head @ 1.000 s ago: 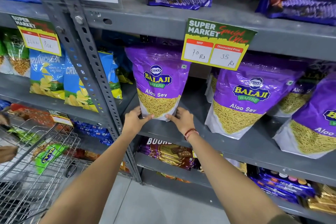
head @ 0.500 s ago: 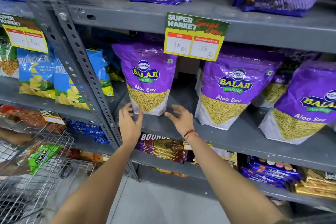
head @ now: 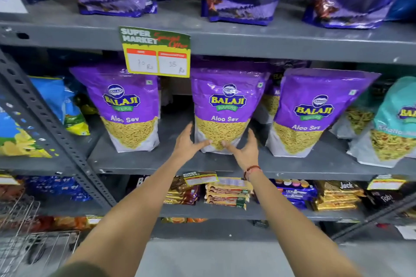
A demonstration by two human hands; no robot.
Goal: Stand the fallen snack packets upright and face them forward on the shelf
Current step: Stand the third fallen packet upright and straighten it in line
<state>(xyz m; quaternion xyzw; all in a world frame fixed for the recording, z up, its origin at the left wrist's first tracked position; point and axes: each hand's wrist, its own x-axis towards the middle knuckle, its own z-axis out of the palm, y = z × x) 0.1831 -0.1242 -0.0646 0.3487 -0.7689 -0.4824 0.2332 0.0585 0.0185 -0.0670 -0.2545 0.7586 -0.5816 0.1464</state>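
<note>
Both hands, left hand [head: 188, 141] and right hand [head: 245, 149], bracket the base of the middle packet [head: 221, 108] near the shelf [head: 144, 162] front edge, fingers spread and touching its lower corners, steadying it upright, label forward.

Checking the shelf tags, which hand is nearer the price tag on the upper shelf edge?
Left. The left hand is below the price tag, slightly right of it; the right hand is farther right.
</note>
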